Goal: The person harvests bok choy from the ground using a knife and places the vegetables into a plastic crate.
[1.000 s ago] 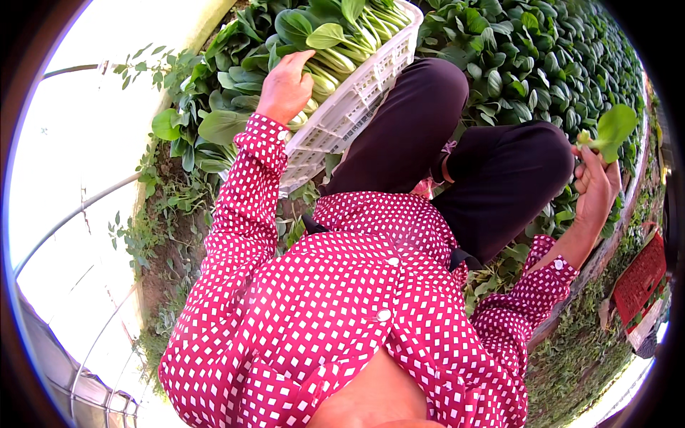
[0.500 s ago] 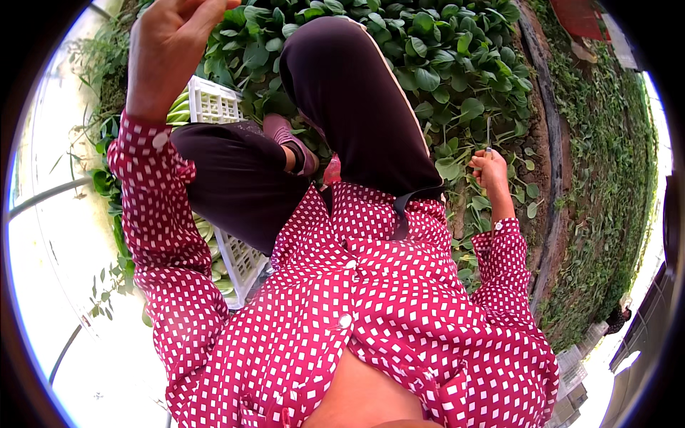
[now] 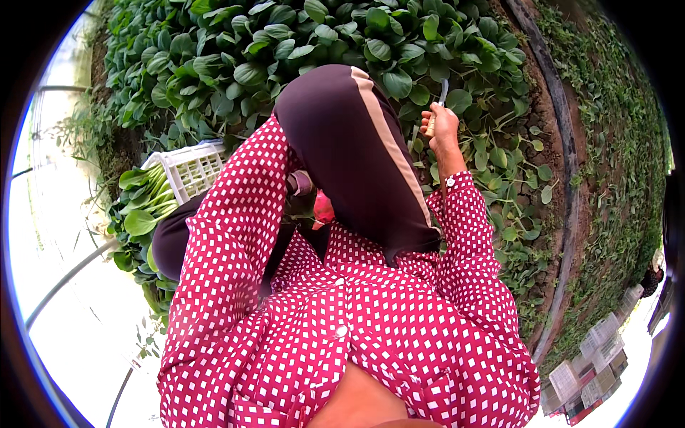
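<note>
My right hand (image 3: 445, 130) is closed round the pale handle of a small knife (image 3: 444, 91), whose slightly curved blade points forward toward the leafy greens. Dense dark-green leafy plants (image 3: 378, 50) grow just ahead of the blade and across the far side of my knees. My left sleeve (image 3: 239, 178) reaches forward to my raised knee (image 3: 325, 107); the left hand itself is hidden behind that knee. To the left stands a white plastic crate (image 3: 196, 170), with picked greens (image 3: 151, 203) beside and against it, their pale stalks lying together.
Loose leaves and stalks (image 3: 510, 221) lie on the soil at my right. A dark hose-like strip (image 3: 571, 178) runs along the bed's edge, with another planted strip (image 3: 614, 143) beyond. Stacked crates (image 3: 592, 360) stand at the lower right. Curved poles (image 3: 71, 274) edge the left.
My left hand has come down from the upper left and gone behind the raised knee. My right hand, still gripping the knife, has moved forward and left. The whole view has shifted.
</note>
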`<action>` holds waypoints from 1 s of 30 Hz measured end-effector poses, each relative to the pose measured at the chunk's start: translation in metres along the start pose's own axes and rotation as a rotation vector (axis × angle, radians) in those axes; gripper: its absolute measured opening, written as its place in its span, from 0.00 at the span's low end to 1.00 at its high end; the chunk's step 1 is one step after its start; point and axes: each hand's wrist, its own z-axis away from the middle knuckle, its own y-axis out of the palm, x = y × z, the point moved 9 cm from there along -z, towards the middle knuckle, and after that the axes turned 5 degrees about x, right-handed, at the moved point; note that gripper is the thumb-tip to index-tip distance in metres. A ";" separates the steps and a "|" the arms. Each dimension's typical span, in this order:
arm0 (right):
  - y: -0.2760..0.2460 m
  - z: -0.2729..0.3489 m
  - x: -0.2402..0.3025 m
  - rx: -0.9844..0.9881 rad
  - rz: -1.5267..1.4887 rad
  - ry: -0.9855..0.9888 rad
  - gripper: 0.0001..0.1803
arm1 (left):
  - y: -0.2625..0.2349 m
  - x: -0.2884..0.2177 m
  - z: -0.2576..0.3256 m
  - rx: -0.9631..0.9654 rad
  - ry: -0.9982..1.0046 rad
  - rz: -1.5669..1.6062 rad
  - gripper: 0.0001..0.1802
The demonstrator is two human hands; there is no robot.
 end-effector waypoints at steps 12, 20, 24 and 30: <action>0.009 0.033 -0.069 0.000 0.237 0.166 0.15 | -0.086 0.038 -0.012 -0.594 -0.135 0.394 0.28; 0.019 0.005 -0.044 0.052 0.366 0.069 0.17 | -0.008 -0.016 -0.029 -0.456 -0.146 0.154 0.24; 0.013 -0.003 -0.055 0.036 0.316 0.044 0.17 | 0.033 -0.062 -0.084 -0.340 0.172 -0.508 0.23; 0.021 0.001 -0.042 0.094 0.346 0.031 0.18 | -0.010 -0.034 -0.105 -0.256 -0.312 -1.145 0.10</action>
